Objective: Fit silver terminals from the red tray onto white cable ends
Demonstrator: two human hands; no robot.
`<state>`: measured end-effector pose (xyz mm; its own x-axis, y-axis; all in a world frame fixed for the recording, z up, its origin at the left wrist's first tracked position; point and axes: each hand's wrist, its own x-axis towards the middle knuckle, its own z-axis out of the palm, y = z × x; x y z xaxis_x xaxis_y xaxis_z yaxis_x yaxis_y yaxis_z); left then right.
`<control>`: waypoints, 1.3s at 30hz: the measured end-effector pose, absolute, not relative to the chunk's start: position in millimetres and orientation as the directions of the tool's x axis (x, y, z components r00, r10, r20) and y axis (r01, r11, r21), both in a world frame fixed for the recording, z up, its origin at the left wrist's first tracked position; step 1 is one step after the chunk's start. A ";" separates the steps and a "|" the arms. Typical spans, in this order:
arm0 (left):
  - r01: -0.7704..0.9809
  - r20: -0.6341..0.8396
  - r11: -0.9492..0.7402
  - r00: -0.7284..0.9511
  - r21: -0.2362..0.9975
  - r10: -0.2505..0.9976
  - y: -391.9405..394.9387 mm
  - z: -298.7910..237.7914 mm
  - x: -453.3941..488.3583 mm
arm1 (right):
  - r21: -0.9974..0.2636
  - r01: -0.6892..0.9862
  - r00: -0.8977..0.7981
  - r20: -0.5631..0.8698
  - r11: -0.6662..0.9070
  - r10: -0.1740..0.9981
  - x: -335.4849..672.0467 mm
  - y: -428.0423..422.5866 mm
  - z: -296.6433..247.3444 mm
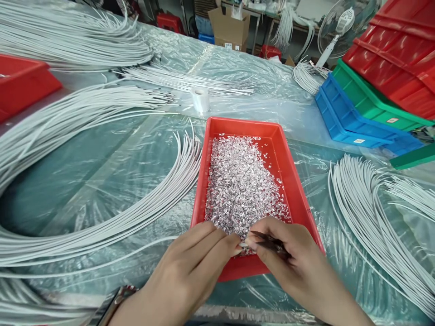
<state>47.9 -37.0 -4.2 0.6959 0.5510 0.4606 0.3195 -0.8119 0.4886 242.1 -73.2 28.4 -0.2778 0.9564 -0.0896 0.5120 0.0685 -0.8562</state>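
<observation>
Over the near end of a red plastic tray, my two hands almost meet. My left hand is closed around a white cable, whose short end pokes out at the fingertips. Thumb and forefinger of my right hand pinch together at that cable end. A dark, pointed hand tool lies within my right hand; its exact kind is partly hidden by the fingers. Beneath both hands, small shiny silver foil scraps cover most of the tray's bottom.
A bundle of white cables curves on the left, its ends against the tray. Another cable bundle lies right. Behind the tray stands a clear film roll. Stacked blue bins, a green bin and red bins rise at right.
</observation>
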 end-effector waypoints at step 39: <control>0.217 0.365 -0.484 0.426 0.848 0.828 -44.5 1.3 48.8 | -0.754 0.591 -0.276 0.145 0.287 0.950 223.0 -73.0 14.9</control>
<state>48.8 -44.5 1.3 0.4257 0.8282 0.3645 0.2166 -0.4844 0.8476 223.0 -73.0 14.9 -0.2758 0.9502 0.1455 0.5914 0.2870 -0.7536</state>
